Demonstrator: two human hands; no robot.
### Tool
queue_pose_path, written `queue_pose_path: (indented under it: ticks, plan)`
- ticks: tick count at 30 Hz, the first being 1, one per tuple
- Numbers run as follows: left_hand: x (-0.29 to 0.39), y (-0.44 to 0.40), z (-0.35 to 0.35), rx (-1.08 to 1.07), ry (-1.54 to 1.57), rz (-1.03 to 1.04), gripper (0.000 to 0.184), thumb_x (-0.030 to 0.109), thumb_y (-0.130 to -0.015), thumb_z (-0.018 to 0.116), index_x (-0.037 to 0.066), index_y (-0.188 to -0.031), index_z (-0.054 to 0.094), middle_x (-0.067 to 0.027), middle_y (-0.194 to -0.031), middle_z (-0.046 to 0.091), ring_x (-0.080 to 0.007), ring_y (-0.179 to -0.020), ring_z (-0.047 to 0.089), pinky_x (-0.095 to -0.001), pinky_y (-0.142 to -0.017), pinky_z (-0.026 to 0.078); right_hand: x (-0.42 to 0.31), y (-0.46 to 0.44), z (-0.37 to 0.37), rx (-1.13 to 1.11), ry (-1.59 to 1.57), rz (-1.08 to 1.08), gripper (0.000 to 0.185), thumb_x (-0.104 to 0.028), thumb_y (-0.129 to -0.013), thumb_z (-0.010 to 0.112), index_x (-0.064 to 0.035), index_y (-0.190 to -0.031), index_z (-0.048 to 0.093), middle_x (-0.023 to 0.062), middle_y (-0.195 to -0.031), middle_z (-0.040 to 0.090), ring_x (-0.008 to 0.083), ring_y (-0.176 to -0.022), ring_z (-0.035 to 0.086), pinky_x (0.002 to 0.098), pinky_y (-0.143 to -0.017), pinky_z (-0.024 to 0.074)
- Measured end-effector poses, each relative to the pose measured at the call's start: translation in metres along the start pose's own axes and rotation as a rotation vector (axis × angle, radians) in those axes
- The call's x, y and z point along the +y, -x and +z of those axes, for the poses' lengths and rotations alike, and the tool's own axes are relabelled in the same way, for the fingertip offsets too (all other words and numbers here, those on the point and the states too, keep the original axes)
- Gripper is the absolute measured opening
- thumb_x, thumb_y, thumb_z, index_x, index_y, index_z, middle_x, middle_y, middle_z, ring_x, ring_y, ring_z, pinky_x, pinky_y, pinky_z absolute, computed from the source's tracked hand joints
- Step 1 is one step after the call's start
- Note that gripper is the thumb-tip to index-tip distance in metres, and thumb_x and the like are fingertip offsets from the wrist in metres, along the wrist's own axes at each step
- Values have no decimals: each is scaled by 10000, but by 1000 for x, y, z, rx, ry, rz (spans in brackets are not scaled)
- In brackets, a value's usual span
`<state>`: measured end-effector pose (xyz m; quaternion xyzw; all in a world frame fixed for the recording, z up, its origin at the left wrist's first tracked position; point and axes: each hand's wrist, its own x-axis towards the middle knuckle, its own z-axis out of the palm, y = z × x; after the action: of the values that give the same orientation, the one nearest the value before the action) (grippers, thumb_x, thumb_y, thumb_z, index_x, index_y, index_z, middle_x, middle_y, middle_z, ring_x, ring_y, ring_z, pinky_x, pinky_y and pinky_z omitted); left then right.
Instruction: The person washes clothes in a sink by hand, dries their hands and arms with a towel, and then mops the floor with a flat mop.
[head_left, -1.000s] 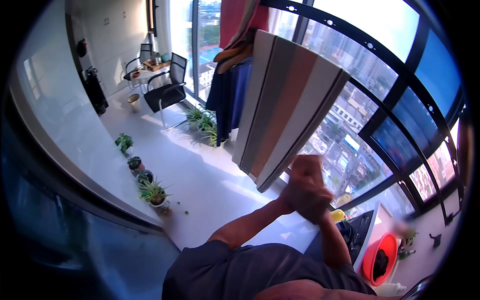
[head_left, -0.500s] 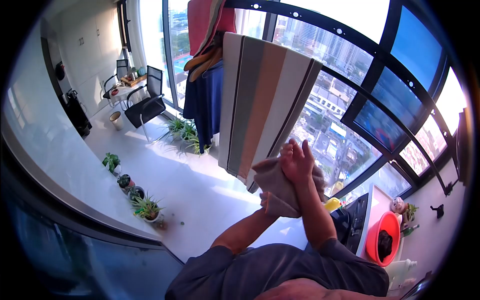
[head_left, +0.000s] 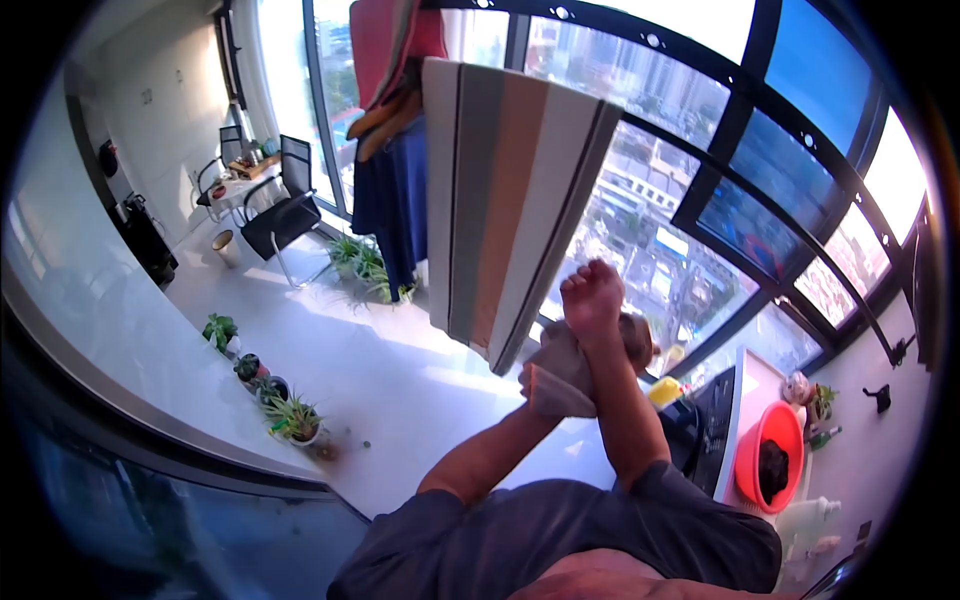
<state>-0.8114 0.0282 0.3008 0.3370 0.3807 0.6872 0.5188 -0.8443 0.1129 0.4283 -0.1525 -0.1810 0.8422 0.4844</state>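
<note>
A grey-brown cloth with an orange edge, looking like a small towel, is bunched around my right wrist and forearm. My left hand is mostly covered by this cloth and grips it against the right arm. Above the cloth, my right hand is raised with its fingers curled in, and nothing shows in them. Just beyond hangs a large striped cloth in white, grey and orange-brown.
Dark blue clothing and wooden hangers hang left of the striped cloth. A red basin with dark contents stands at right near a yellow object. Potted plants line the left floor; a black chair stands farther back.
The cloth has moved down from my right hand to the wrist and forearm. My right hand's fingers, extended before, are now curled. The view has shifted slightly.
</note>
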Motion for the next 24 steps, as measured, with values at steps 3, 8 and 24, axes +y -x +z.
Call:
queue_pose_path:
  ticks: [3, 8, 24]
  plan:
    - [-5, 15, 4, -19, -114, 79, 606, 366, -869, 625, 66, -1356, 422, -113, -1297, 502, -256, -1203, 485, -394, -1010, 365, -8, -5, 21, -95, 261, -22, 127, -130, -875, 561, -111, -761, 508, 2, -654, 475, 127, -551, 449, 286, -491, 379]
    - [31, 33, 11, -126, -453, 362, 602, 341, -873, 626, 57, -1359, 415, -115, -1303, 500, -265, -1193, 493, -396, -1001, 369, 16, -14, 40, -556, 1903, -1223, 50, -93, -816, 582, -73, -824, 627, 99, -805, 647, 269, -745, 661, 393, -634, 516]
    - [42, 77, -3, -297, -787, 237, 508, 335, -943, 497, 61, -1364, 419, -113, -1298, 509, -237, -1204, 487, -389, -1028, 351, 50, -76, -52, -813, 2765, -847, 122, -98, -807, 635, -115, -833, 754, 57, -876, 734, 231, -845, 709, 368, -647, 523]
